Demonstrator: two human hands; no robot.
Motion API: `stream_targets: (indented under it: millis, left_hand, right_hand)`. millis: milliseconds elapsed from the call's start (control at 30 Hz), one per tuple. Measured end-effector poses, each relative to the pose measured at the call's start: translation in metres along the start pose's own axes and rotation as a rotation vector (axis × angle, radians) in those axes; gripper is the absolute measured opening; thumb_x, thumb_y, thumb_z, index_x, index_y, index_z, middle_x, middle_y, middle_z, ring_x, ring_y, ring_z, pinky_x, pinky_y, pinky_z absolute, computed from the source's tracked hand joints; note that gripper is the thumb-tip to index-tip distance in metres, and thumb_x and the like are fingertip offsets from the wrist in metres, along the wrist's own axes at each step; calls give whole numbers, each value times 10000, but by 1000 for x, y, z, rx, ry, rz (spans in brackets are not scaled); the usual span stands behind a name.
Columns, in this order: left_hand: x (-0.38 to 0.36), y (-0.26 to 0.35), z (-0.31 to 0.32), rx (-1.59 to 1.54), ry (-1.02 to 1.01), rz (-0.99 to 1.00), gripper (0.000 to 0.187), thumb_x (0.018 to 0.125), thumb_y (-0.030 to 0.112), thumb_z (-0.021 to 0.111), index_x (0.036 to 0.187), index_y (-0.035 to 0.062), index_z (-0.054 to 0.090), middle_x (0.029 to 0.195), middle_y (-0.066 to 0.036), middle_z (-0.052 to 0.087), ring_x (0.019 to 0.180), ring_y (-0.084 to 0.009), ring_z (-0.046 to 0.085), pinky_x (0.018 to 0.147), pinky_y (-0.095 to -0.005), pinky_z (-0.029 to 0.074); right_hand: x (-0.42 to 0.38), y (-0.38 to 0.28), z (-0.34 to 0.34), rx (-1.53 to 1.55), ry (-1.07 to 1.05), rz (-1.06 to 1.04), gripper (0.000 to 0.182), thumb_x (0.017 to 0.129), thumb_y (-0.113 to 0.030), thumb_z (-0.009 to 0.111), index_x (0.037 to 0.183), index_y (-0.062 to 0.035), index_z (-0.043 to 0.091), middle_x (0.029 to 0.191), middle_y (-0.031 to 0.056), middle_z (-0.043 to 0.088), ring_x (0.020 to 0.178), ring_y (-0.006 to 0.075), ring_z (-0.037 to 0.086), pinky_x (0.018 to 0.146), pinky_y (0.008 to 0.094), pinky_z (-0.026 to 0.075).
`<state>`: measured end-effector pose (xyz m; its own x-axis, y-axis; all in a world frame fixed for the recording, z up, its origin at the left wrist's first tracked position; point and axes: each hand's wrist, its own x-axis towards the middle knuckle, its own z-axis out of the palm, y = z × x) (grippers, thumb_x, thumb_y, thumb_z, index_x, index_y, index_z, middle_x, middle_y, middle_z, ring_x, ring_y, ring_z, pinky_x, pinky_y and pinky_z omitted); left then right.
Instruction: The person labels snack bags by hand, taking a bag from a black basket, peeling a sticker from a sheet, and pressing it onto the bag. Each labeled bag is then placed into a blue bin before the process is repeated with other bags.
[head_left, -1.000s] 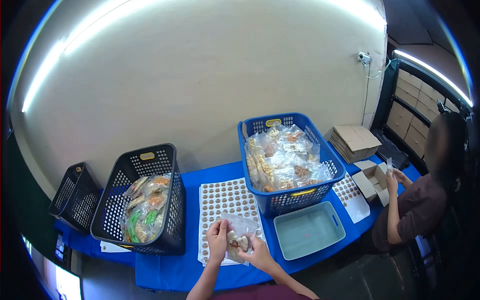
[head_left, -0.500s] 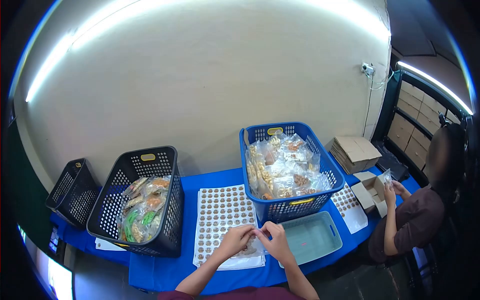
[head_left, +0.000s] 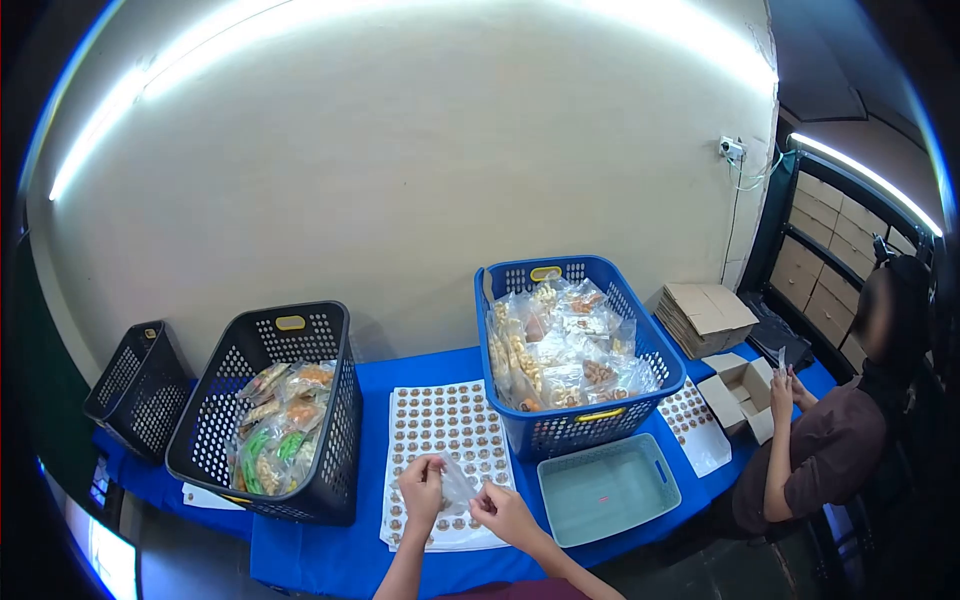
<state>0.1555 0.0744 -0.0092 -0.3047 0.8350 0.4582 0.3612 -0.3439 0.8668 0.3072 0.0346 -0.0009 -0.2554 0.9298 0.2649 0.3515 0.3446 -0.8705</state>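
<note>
A clear plastic bag [head_left: 457,486] is stretched between my two hands, over a sheet of round stickers [head_left: 440,420]. My left hand [head_left: 421,490] pinches the bag's left side near the top. On the lower right, the fingertips of my right hand [head_left: 503,513] are closed on its other edge. What the bag holds, if anything, I cannot make out. Just right of my right hand lies a shallow green tray [head_left: 570,535]. Behind it stands a blue basket [head_left: 550,430] full of clear packets of snacks [head_left: 575,345].
To the left, a black basket [head_left: 340,440] holds more packets, and a smaller dark basket [head_left: 150,400] stands beyond it. A second sticker sheet [head_left: 705,450], an open carton [head_left: 725,395] and stacked cardboard [head_left: 705,310] are at right. There a co-worker [head_left: 820,450] holds a small clear bag.
My hands have moved apart and to the left, the left one rising, with the bag now spread between them. The view has shifted slightly.
</note>
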Motion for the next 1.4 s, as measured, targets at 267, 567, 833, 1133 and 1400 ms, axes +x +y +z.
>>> stream_targets:
  millis: [267,567,833,1133,1400]
  left_hand:
    - [58,2,-33,-384,-367,-383,253,890,234,465,811,12,556,650,9,495,582,-63,450,506,-200,380]
    - [8,15,13,-317,-1315,-304,311,865,235,486,1086,21,524,960,-55,568,864,-133,526,775,-258,413]
    - [-7,38,6,-103,-876,176,168,820,172,541,901,35,596,782,-129,609,702,-257,591,639,-318,452]
    - [-10,61,15,-64,-209,261,211,791,108,536,594,30,536,540,-76,527,501,-238,507,498,-322,370]
    - [7,71,18,-69,-80,196,296,838,156,510,579,13,519,504,-59,498,457,-172,454,462,-289,330]
  right_hand:
    - [-21,15,-22,-24,177,-121,136,728,-143,641,741,-29,569,657,46,552,565,145,516,567,274,403]
    - [-15,-27,-30,-274,86,-444,110,731,-159,647,762,-74,585,768,23,567,753,161,541,719,306,340]
    - [-24,-21,-47,5,224,-132,143,750,-80,619,698,18,529,625,96,486,530,183,493,474,289,376]
    - [-20,-55,-23,64,386,-118,135,744,-26,604,663,23,508,615,64,483,532,117,473,482,248,363]
    - [-16,-63,-35,193,344,-142,63,746,-16,594,723,30,559,671,62,517,575,112,490,529,234,386]
